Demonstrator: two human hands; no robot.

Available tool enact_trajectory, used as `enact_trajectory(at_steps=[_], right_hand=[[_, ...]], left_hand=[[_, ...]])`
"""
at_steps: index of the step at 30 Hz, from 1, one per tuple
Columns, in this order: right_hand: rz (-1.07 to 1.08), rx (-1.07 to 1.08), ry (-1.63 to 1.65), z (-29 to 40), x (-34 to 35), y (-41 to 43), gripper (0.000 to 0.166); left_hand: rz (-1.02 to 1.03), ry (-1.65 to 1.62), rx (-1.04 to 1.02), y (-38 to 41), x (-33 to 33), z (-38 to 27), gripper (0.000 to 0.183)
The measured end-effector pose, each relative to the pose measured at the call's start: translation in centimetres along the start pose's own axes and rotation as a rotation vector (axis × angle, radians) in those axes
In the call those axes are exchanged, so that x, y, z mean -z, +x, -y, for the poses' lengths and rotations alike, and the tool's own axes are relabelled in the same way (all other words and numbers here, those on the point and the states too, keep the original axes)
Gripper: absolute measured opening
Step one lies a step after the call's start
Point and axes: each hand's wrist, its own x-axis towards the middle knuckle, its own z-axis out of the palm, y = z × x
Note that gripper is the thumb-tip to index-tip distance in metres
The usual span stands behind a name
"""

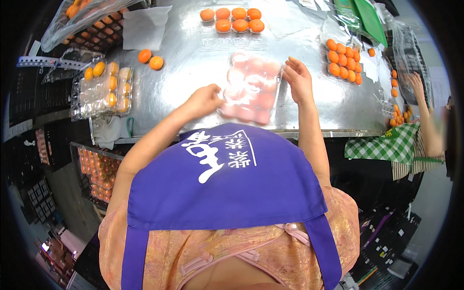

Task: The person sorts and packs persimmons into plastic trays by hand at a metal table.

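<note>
A clear plastic clamshell pack (252, 88) lies on the steel table before me, slightly turned. Round pinkish-red fruits show through it, blurred and washed out by glare. At its lower left edge, the curled fingers of my left hand (204, 101) meet the plastic; the hand is a little blurred. My right hand (299, 78) is raised beside the upper right edge with bent, parted fingers. Its fingertips are at the rim or just off it. Farther back, a clear tray (232, 43) holds two rows of orange citrus fruits (240, 25), and its front row of cups holds none.
Two loose citrus fruits (150, 59) lie left on the steel table (174, 79). Part-filled clamshells (103, 88) sit at its left edge, near a fruit crate (98, 30). A filled citrus tray (344, 61) stands right. Another person's hand (417, 85) is at far right.
</note>
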Motion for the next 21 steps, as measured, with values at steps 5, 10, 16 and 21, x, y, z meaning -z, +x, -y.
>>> enact_trajectory(at_steps=[5,10,16,21], right_hand=[[0.084,0.199,-0.188,0.0,-1.3,1.5,0.035],[0.032,0.482,-0.906,-1.5,-0.6,-1.0,0.046],[-0.027,0.506,-0.971,-2.3,-0.3,-5.6,0.048],[0.059,0.444,-0.839,-2.7,0.2,-4.2,0.05]], left_hand=[[0.459,-0.34,-0.36,-0.6,-4.2,0.1,0.038],[-0.469,0.234,-0.574,1.8,-1.5,0.7,0.049],[-0.316,-0.192,-0.257,7.1,-0.2,2.4,0.044],[-0.095,-0.63,-0.124,5.8,0.6,2.4,0.041]])
